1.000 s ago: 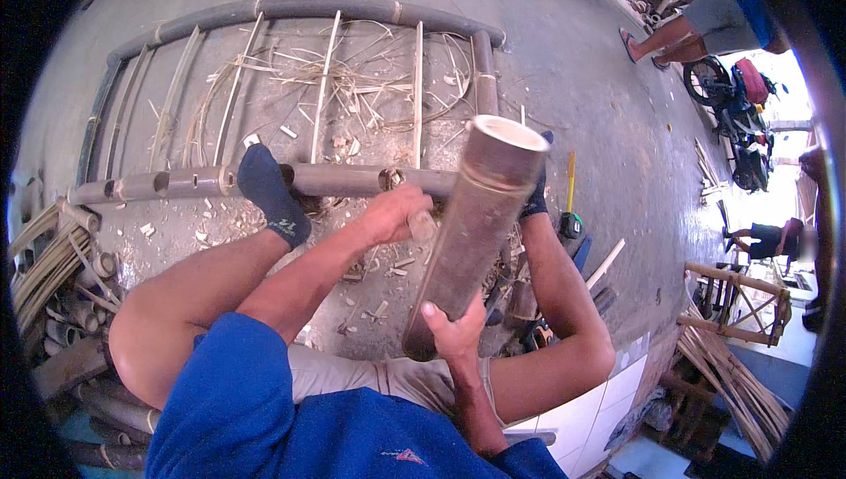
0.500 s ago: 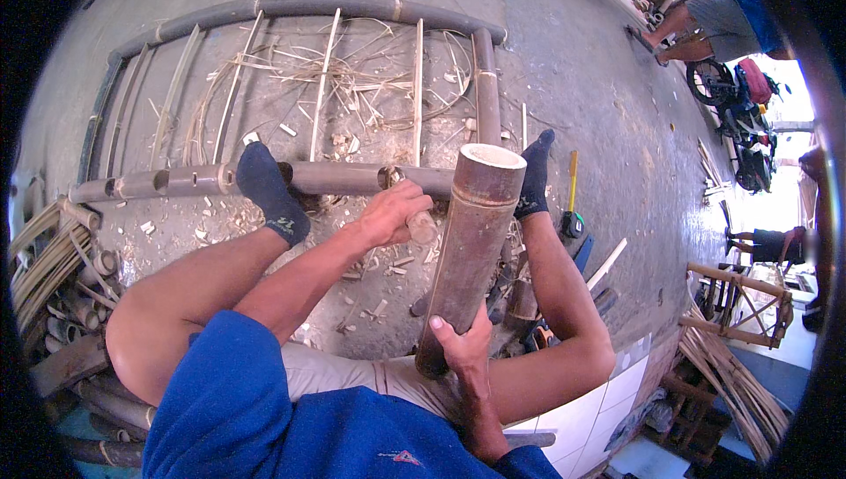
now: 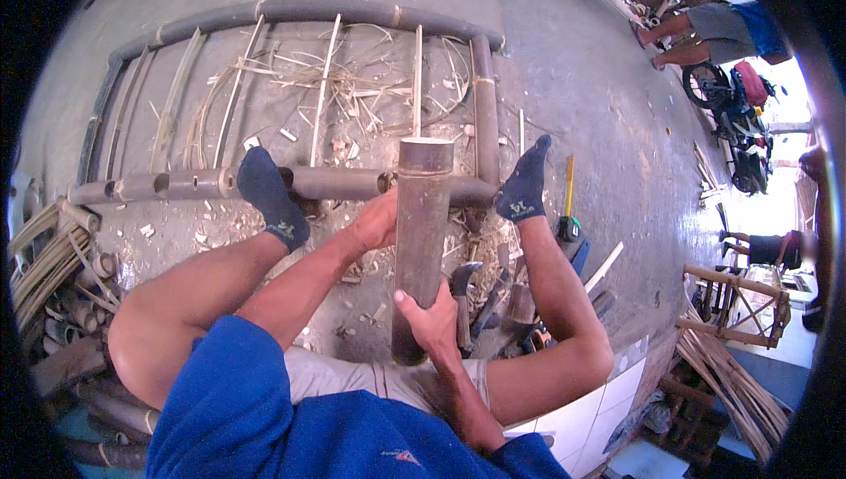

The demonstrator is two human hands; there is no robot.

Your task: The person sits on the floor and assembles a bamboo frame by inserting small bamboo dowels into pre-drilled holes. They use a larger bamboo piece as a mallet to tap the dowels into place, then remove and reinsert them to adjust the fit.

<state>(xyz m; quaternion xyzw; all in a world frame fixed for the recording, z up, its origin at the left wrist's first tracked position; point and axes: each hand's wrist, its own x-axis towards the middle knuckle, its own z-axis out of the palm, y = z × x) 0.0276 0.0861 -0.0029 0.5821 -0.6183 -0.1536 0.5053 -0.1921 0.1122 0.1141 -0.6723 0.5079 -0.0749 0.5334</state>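
Person seated on the floor (image 3: 608, 126), legs spread, both arms forward over a dark frame. Tube (image 3: 421, 232) in the middle of the view, between the legs: near end low by the shorts (image 3: 344, 375), pale-rimmed far end pointing away, across the rail (image 3: 339, 180). Whether it touches the rail, cannot tell from this angle.

Right hand (image 3: 432, 325) round the tube's lower part, thumb laid over the upper face, fingers clamped on its right side; some fingertips hidden. Left hand (image 3: 379, 219) at the tube's left side, farther up, near a round hole (image 3: 384, 182) in the rail. Its fingers pass behind the tube; cannot tell if they are closed, or on what.

Step in hand, as I judge it: tube being wielded over the rail, left hand minding the spot by the hole. Next move seems to call for a firm right grip, the tube kept in line with that spot, and left fingers clear of its underside.

Left foot (image 3: 269, 201) set against the rail, right foot (image 3: 522, 188) near its right end; between them they probably steady it. Blade tool (image 3: 463, 281) just right of the right hand, near enough to catch a knuckle. Tape measure (image 3: 569, 230) beyond the right shin. Strips (image 3: 344, 91) lie tangled inside the frame.
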